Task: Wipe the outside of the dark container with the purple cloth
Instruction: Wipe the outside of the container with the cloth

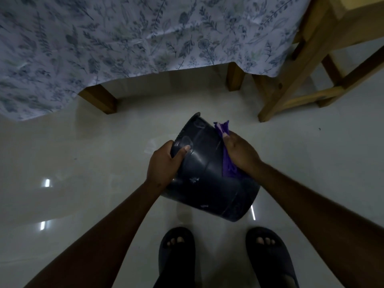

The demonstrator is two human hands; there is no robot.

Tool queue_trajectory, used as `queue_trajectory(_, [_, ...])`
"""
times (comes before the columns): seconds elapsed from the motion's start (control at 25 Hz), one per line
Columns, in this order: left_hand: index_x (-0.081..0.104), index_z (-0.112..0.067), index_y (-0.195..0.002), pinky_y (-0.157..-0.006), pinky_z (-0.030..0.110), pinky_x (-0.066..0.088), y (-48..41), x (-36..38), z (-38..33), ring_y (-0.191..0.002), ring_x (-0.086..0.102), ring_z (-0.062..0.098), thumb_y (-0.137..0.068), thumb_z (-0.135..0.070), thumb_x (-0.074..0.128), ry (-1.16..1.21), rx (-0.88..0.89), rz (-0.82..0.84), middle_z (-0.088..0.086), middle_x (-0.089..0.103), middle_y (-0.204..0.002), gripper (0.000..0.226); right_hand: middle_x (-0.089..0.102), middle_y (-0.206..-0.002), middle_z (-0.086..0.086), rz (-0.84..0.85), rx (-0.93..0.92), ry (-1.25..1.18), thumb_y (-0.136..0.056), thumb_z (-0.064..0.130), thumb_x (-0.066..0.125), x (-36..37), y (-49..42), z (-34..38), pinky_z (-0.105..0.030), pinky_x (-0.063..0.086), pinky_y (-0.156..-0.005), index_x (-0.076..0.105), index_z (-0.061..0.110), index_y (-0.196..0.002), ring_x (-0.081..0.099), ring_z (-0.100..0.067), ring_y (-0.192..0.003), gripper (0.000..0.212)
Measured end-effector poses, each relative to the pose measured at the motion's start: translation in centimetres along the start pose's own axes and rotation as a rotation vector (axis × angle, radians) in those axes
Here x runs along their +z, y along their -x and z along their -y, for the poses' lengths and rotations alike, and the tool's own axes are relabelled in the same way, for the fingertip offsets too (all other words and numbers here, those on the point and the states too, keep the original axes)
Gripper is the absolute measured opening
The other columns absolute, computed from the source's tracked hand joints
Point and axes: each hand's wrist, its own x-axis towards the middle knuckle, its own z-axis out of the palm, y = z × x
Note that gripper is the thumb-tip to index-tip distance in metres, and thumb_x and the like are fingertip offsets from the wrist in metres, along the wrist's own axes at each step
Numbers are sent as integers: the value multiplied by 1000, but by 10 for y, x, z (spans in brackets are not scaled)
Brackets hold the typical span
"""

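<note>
The dark container (pixel 209 177) is a round, glossy black tub held in the air above the floor, tilted so its curved outer wall faces me. My left hand (pixel 164 163) grips its left side, thumb across the wall. My right hand (pixel 241 153) presses the purple cloth (pixel 227 163) against the right side of the container. A tip of the cloth sticks up past my fingers, and more of it hangs below my palm. Pale smudges show on the lower part of the wall.
A table (pixel 99 98) with wooden legs, covered by a blue floral tablecloth (pixel 124 38), stands just ahead. A wooden chair (pixel 295 86) stands at the right. The floor (pixel 83 154) is pale shiny tile. My feet in dark slippers (pixel 176 254) are below the container.
</note>
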Motion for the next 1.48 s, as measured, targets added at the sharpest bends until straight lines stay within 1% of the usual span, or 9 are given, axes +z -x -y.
queue_trajectory(0.12, [60,-16,-92,-63,18,47,-6,1,4,-77,63,14,-91,-51,54,-7,-20,0,-4,65,-86,36,41,-150,-7,-166,-210,252,-98,43,27,28,58,2,-42,33,-112,31,16,-147,36,-29,-139,56])
queue_trajectory(0.24, [61,-12,-93,-63,18,46,-8,3,-1,-74,61,11,-92,-49,53,-16,13,11,-3,64,-85,38,19,-161,-1,-174,-324,364,-99,45,28,38,74,9,-42,16,-116,14,20,-152,13,-26,-148,61])
queue_trajectory(0.44, [60,-13,-93,-68,29,51,-2,5,-5,-78,63,16,-93,-48,51,0,-8,17,0,66,-88,36,40,-151,-9,-51,-174,112,-97,46,31,13,-1,20,-38,31,-113,27,13,-149,39,-26,-137,61])
queue_trajectory(0.72, [57,-15,-91,-65,27,42,-37,6,-33,-76,57,18,-94,-47,51,-57,-13,111,0,60,-85,32,13,-162,-1,-164,-397,534,-99,45,24,36,87,0,-44,14,-117,9,23,-152,5,-26,-149,60])
queue_trajectory(0.96, [55,-13,-111,-61,15,42,-8,-3,-23,-83,59,12,-99,-39,45,101,-13,140,-3,61,-97,31,36,-154,-9,-138,-212,200,-98,43,31,-10,-9,3,-39,27,-115,24,16,-151,33,-27,-141,59])
queue_trajectory(1.08, [57,-12,-106,-64,19,45,-11,-3,-11,-87,61,18,-99,-42,42,6,-6,78,0,63,-97,34,28,-158,-6,-134,-244,228,-99,41,30,0,10,-5,-42,25,-117,20,18,-152,25,-27,-145,59])
queue_trajectory(1.28, [59,-9,-102,-73,29,49,-29,-3,-20,-86,64,21,-99,-44,40,-25,54,105,8,68,-95,40,14,-162,-1,-146,-422,560,-97,51,27,27,79,-10,-48,17,-117,15,23,-152,7,-29,-149,63])
queue_trajectory(1.4, [59,-8,-105,-69,19,45,-22,1,-23,-85,61,17,-100,-43,39,14,39,126,5,66,-97,40,16,-161,0,-131,-338,363,-99,45,29,13,37,17,-47,17,-118,12,23,-152,12,-26,-149,60])
queue_trajectory(1.48, [59,-9,-103,-72,27,48,-25,3,-23,-85,61,19,-100,-45,39,-3,21,98,5,66,-96,41,19,-161,0,-112,-278,188,-100,41,31,4,18,23,-47,20,-118,12,22,-152,15,-23,-148,59])
